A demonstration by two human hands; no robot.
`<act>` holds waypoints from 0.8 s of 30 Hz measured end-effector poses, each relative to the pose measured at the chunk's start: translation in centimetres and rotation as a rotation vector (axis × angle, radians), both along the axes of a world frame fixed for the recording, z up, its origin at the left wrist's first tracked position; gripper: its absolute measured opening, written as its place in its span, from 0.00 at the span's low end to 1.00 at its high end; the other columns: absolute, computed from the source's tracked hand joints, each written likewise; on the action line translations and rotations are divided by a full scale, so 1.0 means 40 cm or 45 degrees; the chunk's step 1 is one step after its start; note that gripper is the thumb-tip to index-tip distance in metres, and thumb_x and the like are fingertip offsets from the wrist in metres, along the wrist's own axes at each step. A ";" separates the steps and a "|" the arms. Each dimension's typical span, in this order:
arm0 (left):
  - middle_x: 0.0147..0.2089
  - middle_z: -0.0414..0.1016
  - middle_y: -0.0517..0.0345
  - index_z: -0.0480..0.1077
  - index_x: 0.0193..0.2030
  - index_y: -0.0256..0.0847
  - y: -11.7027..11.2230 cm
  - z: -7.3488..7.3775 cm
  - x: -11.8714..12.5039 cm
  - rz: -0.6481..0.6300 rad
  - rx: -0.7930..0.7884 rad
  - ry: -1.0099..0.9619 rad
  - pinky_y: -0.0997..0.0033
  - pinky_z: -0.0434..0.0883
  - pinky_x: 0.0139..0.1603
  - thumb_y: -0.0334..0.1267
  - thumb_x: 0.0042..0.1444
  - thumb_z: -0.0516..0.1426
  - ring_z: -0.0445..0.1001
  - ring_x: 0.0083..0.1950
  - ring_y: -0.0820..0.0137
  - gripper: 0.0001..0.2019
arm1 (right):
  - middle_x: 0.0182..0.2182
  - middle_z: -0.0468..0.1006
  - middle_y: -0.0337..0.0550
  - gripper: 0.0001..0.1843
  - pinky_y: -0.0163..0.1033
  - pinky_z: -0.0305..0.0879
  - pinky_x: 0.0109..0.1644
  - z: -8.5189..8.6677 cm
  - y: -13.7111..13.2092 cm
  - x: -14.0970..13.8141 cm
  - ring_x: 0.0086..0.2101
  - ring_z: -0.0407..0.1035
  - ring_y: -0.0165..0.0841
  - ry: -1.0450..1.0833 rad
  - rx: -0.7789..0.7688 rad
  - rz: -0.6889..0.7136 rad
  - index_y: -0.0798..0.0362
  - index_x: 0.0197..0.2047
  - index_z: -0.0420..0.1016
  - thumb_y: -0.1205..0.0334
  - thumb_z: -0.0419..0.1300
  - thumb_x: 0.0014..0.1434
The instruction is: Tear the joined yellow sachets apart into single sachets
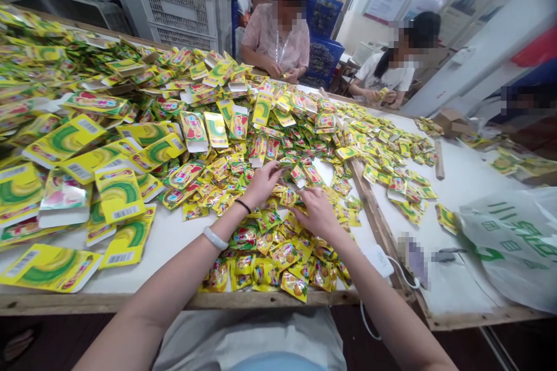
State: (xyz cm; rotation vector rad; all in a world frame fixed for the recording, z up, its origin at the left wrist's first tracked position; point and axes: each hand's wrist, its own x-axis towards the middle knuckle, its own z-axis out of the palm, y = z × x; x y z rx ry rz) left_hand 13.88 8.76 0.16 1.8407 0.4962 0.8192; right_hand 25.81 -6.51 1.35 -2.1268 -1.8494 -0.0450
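Observation:
My left hand [261, 184] reaches over the pile, thumb and fingertips closed on a small green packet [286, 164]. Beside it, my right hand [319, 213] rests low over the yellow packets, its fingers apart and touching the packet pile [282, 252]. Whether a packet lies under those fingers is partly hidden. Small shiny yellow and green packets spread beneath both wrists to the table's front edge. Just beyond my left hand stand open-ended yellow cartons [216, 129] with fruit pictures. More flat yellow cartons [119, 194] lie to the left, several showing barcodes.
A wooden strip [369, 208] divides the white table [452, 191]. On the right are a white power bank [378, 259] with a cable, a blurred phone [413, 261] and a plastic bag [513, 243]. Two people sit across the table; white crates [176, 6] stand behind.

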 end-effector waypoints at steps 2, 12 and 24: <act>0.36 0.73 0.55 0.66 0.39 0.37 0.009 -0.007 -0.034 -0.024 -0.294 -0.091 0.65 0.74 0.35 0.47 0.55 0.53 0.76 0.32 0.67 0.14 | 0.37 0.76 0.53 0.11 0.49 0.57 0.52 -0.025 0.038 -0.025 0.48 0.64 0.44 0.036 -0.039 0.032 0.55 0.40 0.71 0.59 0.57 0.56; 0.27 0.69 0.60 0.68 0.31 0.36 -0.006 -0.006 -0.114 -0.320 -0.528 0.131 0.71 0.71 0.28 0.52 0.50 0.56 0.75 0.27 0.69 0.18 | 0.52 0.67 0.46 0.14 0.36 0.63 0.48 0.141 0.009 0.017 0.49 0.65 0.32 0.495 -0.062 0.221 0.53 0.38 0.69 0.55 0.46 0.64; 0.50 0.68 0.49 0.58 0.55 0.39 -0.091 0.001 -0.118 -0.446 -0.260 0.192 0.68 0.67 0.45 0.41 0.48 0.61 0.69 0.49 0.65 0.28 | 0.26 0.70 0.37 0.15 0.35 0.68 0.31 0.044 -0.019 -0.034 0.27 0.68 0.29 1.119 -0.041 0.046 0.52 0.40 0.64 0.49 0.54 0.58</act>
